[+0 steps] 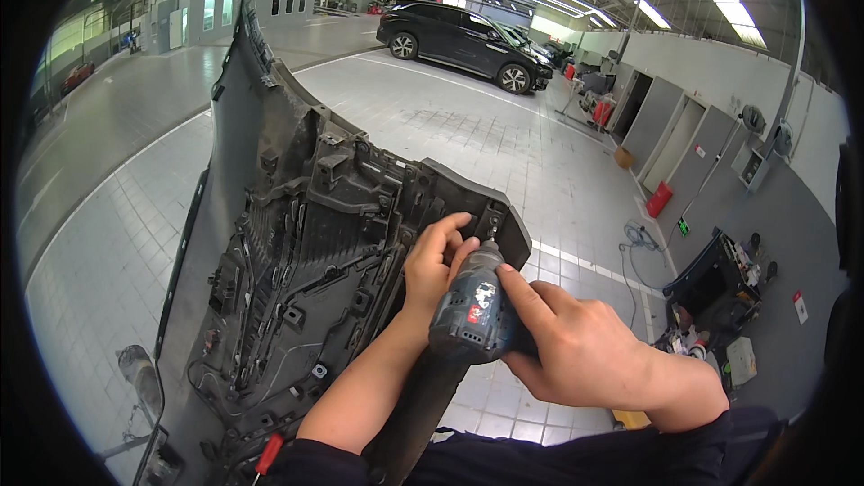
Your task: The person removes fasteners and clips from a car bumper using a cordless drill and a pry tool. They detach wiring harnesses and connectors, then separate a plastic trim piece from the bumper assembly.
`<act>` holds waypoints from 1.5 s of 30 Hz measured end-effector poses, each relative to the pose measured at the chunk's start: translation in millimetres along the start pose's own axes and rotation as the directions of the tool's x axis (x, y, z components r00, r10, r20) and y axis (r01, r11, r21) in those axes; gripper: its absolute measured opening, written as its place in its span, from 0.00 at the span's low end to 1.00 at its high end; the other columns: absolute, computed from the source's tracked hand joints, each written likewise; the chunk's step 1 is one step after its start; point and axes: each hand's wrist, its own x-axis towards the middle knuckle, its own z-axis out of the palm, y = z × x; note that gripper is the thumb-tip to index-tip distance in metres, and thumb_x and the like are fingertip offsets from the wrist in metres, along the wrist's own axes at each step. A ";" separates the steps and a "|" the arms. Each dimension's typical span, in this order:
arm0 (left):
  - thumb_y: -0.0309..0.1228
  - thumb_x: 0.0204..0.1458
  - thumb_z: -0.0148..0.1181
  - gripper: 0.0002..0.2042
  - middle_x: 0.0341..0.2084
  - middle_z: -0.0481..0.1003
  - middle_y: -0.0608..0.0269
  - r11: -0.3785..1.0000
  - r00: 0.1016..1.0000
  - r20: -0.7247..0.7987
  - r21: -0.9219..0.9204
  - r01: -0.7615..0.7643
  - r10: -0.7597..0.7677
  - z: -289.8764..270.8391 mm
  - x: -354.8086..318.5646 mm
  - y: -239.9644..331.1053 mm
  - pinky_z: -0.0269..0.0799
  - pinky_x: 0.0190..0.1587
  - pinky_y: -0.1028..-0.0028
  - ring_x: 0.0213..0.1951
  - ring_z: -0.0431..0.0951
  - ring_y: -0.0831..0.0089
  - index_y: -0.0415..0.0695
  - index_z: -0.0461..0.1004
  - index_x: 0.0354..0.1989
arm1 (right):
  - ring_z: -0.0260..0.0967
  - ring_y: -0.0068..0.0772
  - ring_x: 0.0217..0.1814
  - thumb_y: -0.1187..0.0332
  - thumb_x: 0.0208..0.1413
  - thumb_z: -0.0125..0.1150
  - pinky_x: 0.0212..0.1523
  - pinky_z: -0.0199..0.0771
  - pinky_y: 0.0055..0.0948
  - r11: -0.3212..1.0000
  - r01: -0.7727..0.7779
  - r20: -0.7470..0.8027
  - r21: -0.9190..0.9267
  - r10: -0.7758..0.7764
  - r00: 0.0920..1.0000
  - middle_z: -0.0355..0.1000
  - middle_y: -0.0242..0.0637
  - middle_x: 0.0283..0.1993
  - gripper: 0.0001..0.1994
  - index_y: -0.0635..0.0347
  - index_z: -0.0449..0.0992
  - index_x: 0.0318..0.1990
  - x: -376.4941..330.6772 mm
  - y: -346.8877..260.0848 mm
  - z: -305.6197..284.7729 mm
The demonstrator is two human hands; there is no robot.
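Note:
My right hand (580, 342) is closed round a dark blue-green cordless driver (470, 310) with its nose pointing away from me. The bit reaches a metal fastener spot (491, 223) near the right edge of a large dark car bumper (360, 279), whose inner side with ribs, brackets and wiring faces up. My left hand (434, 261) lies against the bumper just left of the driver's nose. Its index finger stretches forward and its thumb is beside the nose, apart from the finger; the other fingers are partly hidden. I see nothing held in it.
A red-handled screwdriver (268, 454) lies low on the bumper. A metal stand part (139, 373) shows at its left. On the right are a black tool cart (715, 279), a coiled hose (641, 236) and a red container (660, 200). A black car (463, 43) stands farther off.

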 end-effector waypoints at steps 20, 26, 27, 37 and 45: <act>0.19 0.45 0.70 0.15 0.34 0.78 0.56 0.887 0.878 -0.129 0.048 -0.459 0.462 29.9 13.5 1.4 0.79 0.35 0.70 0.33 0.82 0.64 0.40 0.78 0.43 | 0.77 0.57 0.28 0.64 0.52 0.67 0.29 0.81 0.44 0.993 -0.062 0.118 -0.104 0.075 0.990 0.74 0.57 0.35 0.38 0.74 0.60 0.68 15.9 -3.8 -14.2; 0.19 0.44 0.67 0.18 0.34 0.77 0.56 0.898 0.889 -0.134 0.112 -0.426 0.439 8.9 14.5 13.2 0.78 0.41 0.67 0.38 0.81 0.60 0.43 0.76 0.46 | 0.77 0.62 0.29 0.66 0.50 0.65 0.33 0.81 0.47 0.993 0.023 0.187 -0.113 -0.002 0.982 0.74 0.62 0.33 0.36 0.74 0.59 0.66 34.9 -11.9 -28.6; 0.19 0.45 0.66 0.18 0.35 0.77 0.57 0.911 0.902 -0.129 0.094 -0.402 0.412 15.2 10.8 11.7 0.78 0.42 0.66 0.38 0.81 0.59 0.44 0.76 0.47 | 0.77 0.61 0.30 0.68 0.48 0.66 0.33 0.80 0.47 0.990 0.008 0.191 -0.143 0.019 0.981 0.74 0.60 0.32 0.38 0.75 0.60 0.66 32.5 -10.2 -27.2; 0.25 0.50 0.68 0.11 0.30 0.73 0.59 0.907 0.883 -0.210 0.127 -0.401 0.420 37.9 10.7 -0.1 0.76 0.34 0.65 0.32 0.79 0.60 0.45 0.74 0.40 | 0.77 0.61 0.37 0.76 0.38 0.68 0.40 0.77 0.44 0.996 -0.004 0.066 -0.086 0.010 0.998 0.75 0.61 0.38 0.41 0.75 0.63 0.65 18.9 -16.7 -14.5; 0.29 0.56 0.67 0.08 0.30 0.77 0.54 0.995 0.969 -0.230 -0.025 -0.099 0.091 4.4 4.3 28.6 0.75 0.34 0.65 0.32 0.80 0.62 0.39 0.74 0.37 | 0.78 0.41 0.30 0.70 0.35 0.73 0.30 0.79 0.31 0.512 -0.165 -0.032 0.843 0.353 0.935 0.77 0.58 0.42 0.39 0.81 0.67 0.58 -10.2 -15.1 -21.4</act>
